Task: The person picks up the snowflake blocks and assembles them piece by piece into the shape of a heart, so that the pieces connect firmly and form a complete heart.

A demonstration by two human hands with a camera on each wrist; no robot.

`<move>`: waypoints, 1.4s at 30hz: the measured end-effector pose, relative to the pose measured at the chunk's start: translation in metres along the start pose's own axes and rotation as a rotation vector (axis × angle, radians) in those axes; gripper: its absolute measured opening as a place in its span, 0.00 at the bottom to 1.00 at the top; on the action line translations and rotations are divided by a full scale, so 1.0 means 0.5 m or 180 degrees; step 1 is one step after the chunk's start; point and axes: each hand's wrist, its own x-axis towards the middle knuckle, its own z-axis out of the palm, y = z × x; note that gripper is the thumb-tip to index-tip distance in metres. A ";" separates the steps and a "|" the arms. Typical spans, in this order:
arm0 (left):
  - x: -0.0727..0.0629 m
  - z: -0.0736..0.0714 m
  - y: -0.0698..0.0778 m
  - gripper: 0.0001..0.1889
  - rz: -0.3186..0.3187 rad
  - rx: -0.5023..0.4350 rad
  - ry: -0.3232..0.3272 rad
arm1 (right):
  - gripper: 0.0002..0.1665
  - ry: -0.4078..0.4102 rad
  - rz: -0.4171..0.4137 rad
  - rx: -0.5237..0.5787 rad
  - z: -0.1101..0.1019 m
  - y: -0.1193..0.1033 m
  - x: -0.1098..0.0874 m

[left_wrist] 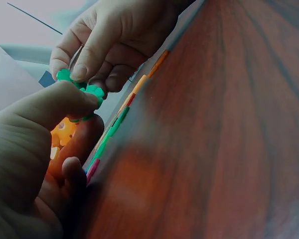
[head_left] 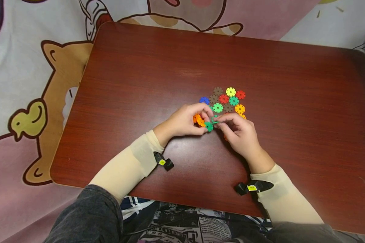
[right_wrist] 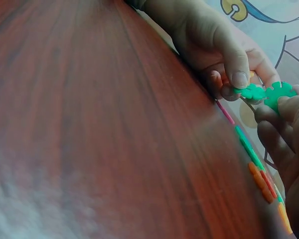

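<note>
My left hand holds a small cluster of notched plastic discs. Orange discs sit against its palm, and a green disc is pinched between thumb and fingers at the cluster's end. My right hand pinches another green notched disc, seen edge-on in the head view. In the right wrist view the two green discs meet at their rims, turned at different angles. Whether their notches interlock, I cannot tell. From the left wrist side, the left thumb partly covers the orange discs.
Loose notched discs lie flat just beyond the hands: blue, brown, yellow, red, green and orange. The right hand hides some of them. Beneath is a reddish-brown wooden table, with a cartoon-printed cloth behind it.
</note>
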 end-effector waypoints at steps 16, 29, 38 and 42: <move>-0.001 0.009 0.004 0.17 0.0046 -0.0214 -0.0017 | 0.08 -0.0051 0.0353 0.0770 0.001 0.008 -0.003; -0.002 0.006 0.003 0.13 -0.0015 -0.0022 -0.0046 | 0.14 0.0005 0.0425 0.0511 0.001 0.017 -0.003; -0.002 0.008 0.009 0.13 -0.0109 -0.0005 -0.0008 | 0.25 0.0001 0.0517 0.0638 0.013 0.010 -0.004; -0.001 0.009 0.010 0.13 -0.0159 0.0027 -0.0001 | 0.26 0.0136 0.0538 0.0742 0.025 0.005 -0.005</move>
